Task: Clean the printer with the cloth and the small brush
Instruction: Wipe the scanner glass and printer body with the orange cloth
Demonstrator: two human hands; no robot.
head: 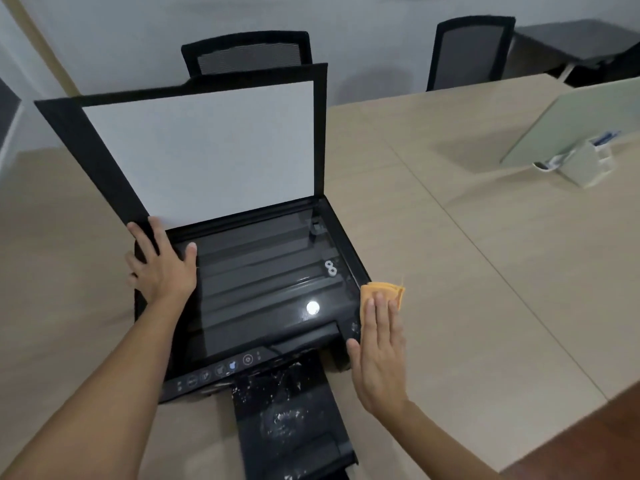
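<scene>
A black printer [263, 292] stands on the table with its scanner lid [207, 147] raised, white inside. Its glass reflects a ceiling light. My left hand [162, 265] lies flat on the printer's left edge by the lid's lower corner, thumb on the glass. My right hand [379, 355] presses a folded orange cloth [382, 291] flat against the printer's right side, fingers extended. The output tray [291, 420] sticks out in front, speckled with white dust. No small brush is in view.
The printer sits on a beige table [467, 271] with seams. A pale green divider panel [575, 123] and a white desk organiser [585, 164] stand at the far right. Two black mesh chairs [249, 53] stand behind the table. Dark floor shows at the bottom right.
</scene>
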